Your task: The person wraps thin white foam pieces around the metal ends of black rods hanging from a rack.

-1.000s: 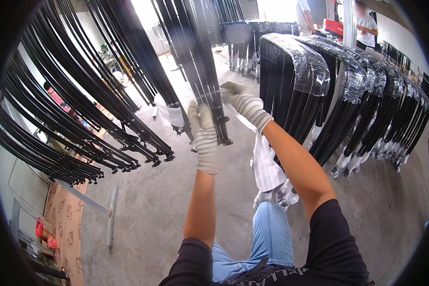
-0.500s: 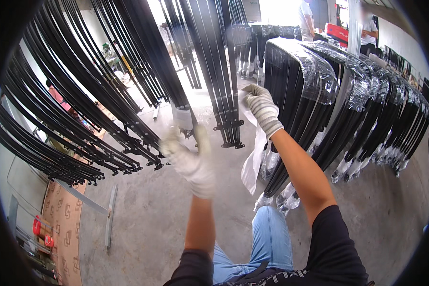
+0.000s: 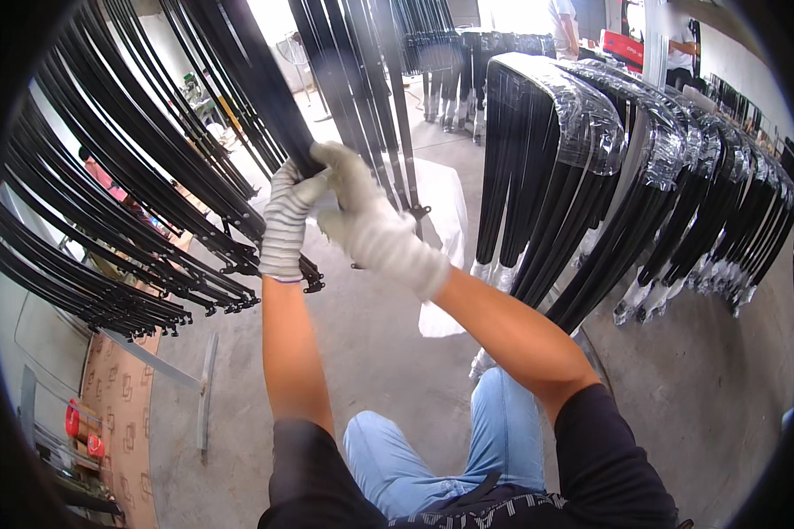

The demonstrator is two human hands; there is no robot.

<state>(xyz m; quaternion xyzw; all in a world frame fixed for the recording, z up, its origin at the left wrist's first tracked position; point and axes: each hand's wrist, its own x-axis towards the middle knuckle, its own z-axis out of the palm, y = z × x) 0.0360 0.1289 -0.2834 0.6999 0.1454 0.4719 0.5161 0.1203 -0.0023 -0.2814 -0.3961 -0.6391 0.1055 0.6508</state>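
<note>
Long black metal bars (image 3: pixel 256 70) hang down in a bundle at the upper middle. My left hand (image 3: pixel 282 231), in a striped white knit glove, is closed around their lower end. My right hand (image 3: pixel 375 220), in a similar glove and slightly blurred, reaches across from the right, its fingers curled against the same end beside my left fingers. What lies between the two hands is hidden. Behind and right of my right hand hangs a thin white sheet (image 3: pixel 441 207); whether my right hand touches it I cannot tell.
More black bars (image 3: pixel 150 203) hang in rows at left. Curved black frames (image 3: pixel 525 123) in clear plastic stand in a long row at right. A metal bar (image 3: pixel 207 397) lies on the grey floor (image 3: pixel 265 494), beside a patterned mat (image 3: pixel 119 423). People (image 3: pixel 563 26) stand far back.
My left hand has risen leftward onto the end of the black bars. My right hand has moved left to join it. The white sheet shows more broadly behind it.
</note>
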